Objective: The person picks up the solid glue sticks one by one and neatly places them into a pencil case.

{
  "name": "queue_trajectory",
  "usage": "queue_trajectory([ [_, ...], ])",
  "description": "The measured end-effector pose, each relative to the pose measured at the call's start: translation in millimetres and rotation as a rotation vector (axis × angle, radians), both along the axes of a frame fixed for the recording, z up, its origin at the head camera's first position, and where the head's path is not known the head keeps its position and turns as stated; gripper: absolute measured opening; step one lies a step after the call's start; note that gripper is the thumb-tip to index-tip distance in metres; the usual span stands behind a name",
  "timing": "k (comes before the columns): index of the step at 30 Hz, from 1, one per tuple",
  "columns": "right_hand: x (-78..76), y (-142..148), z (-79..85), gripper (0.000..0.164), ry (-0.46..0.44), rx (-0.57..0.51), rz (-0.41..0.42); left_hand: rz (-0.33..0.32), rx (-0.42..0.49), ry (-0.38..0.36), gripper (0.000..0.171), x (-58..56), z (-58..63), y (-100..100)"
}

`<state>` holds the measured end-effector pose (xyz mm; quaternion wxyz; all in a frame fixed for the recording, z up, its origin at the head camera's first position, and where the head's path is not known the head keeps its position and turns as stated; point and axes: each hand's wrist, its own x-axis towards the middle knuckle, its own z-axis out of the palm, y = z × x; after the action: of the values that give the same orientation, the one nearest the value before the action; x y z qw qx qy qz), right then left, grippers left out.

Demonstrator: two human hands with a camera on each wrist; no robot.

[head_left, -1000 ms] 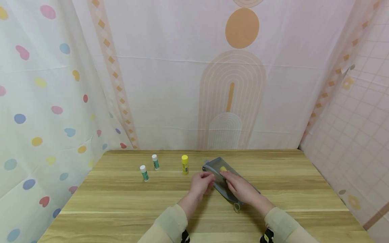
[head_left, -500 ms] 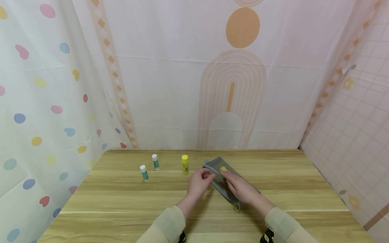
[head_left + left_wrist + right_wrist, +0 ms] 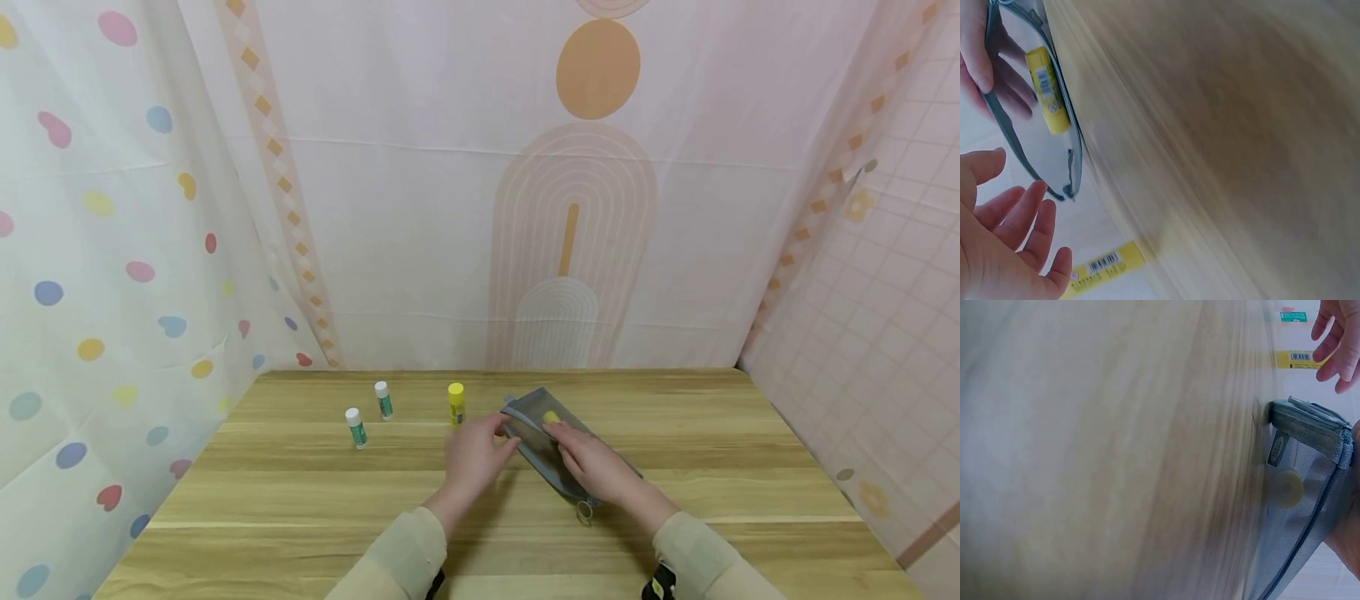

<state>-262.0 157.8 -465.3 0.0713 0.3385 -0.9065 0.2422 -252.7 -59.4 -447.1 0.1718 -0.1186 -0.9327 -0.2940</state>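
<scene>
A grey mesh zip pouch (image 3: 540, 403) lies slanted on the table, its mouth facing left. My right hand (image 3: 596, 468) grips the pouch's side. Inside it is a yellow glue stick (image 3: 1047, 92), partly hidden by the right hand in the head view. Just left of the mouth is my left hand (image 3: 474, 454), holding nothing, its fingers loosely bent and apart in the left wrist view. A second yellow glue stick (image 3: 457, 398) stands upright beyond the left hand, which covers its foot in the head view.
Two white-capped green glue sticks, a nearer one (image 3: 357, 430) and a farther one (image 3: 384, 402), stand on the wooden table (image 3: 300, 500) at left. A metal ring (image 3: 584, 512) hangs at the pouch's near end. Patterned curtains (image 3: 405, 250) surround the table.
My left hand has moved left, away from the pouch's mouth and toward the standing yellow glue stick, and its fingers have spread. The right hand and pouch have stayed in place.
</scene>
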Motion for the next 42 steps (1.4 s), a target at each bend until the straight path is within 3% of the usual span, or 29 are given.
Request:
queue_trajectory([
  [9,0.4,0.6,-1.0,0.039,0.011,0.005,-0.004,0.054,-0.169,-0.001,0.036,-6.1,1.7,-20.2],
  [23,0.3,0.6,-1.3,0.039,-0.001,0.008,-0.008,0.128,-0.268,-0.046,0.040,-12.0,1.9,-55.5],
  [35,0.8,1.2,-1.1,0.040,-0.031,0.003,-0.011,0.222,-0.273,-0.040,0.046,-21.3,4.2,-75.2],
  [42,1.7,0.6,-0.1,0.040,-0.032,0.005,-0.014,0.241,-0.210,-0.054,0.053,-26.8,1.6,-78.0],
])
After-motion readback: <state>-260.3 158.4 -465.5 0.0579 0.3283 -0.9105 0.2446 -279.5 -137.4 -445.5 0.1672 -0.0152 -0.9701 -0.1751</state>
